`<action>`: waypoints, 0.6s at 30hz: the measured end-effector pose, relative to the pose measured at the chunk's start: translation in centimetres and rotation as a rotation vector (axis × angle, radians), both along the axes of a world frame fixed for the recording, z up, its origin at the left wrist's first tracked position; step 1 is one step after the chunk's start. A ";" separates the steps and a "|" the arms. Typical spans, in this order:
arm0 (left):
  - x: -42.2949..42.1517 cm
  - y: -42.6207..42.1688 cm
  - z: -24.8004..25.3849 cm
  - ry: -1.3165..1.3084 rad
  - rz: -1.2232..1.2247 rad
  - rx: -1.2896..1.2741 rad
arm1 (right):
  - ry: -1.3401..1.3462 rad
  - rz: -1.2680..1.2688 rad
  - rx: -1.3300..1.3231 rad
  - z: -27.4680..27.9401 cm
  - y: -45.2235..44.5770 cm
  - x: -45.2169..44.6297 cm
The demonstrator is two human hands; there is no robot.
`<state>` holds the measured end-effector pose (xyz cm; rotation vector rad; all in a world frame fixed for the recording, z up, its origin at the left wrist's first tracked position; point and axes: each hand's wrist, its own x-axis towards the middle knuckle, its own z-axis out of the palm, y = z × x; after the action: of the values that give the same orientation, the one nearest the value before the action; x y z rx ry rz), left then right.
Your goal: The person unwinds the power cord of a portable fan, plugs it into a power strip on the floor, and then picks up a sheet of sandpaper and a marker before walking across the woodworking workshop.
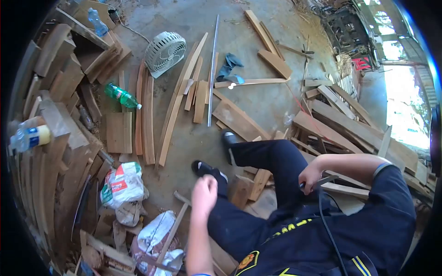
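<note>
My left hand (205, 195) hovers over my left leg, its fingers curled in. Whatever it may hold is hidden. At my right thigh, my right hand (310, 178) is closed around a flat, grey blade-like tool (326, 181) that sticks out to the right; its exact kind is unclear. A black cord (328, 230) hangs down over my dark shirt, close to that hand. Below my left forearm's inner side leans a long wooden handle with a short crosspiece (173, 232), hammer-like in shape.
Stacked boards (64, 124) line the left side. A white fan (165, 51), a green bottle (122, 95) and long wooden strips (182, 99) are ahead. A metal straightedge (213, 69) lies by a blue cloth (229, 67). Scrap planks (340, 122) pile up rightward; a plastic sack (122, 185) sits left.
</note>
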<state>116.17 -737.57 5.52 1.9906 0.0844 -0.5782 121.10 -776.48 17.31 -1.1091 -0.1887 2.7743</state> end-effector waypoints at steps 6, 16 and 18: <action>22.3 0.8 -24.2 -0.205 0.053 0.242 | -1.353 -0.088 0.073 -11.3 0.4 13.6; 52.3 6.5 -32.7 -0.765 0.170 0.351 | -1.754 -0.178 0.018 -32.2 -3.7 11.3; 54.9 5.8 -32.4 -0.731 0.074 0.365 | -1.826 -0.207 -0.093 -33.2 -4.3 10.6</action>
<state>171.05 -731.75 -26.92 2.4243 -0.1980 0.2547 131.74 -780.77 -15.92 -2.9069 -0.0787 0.7980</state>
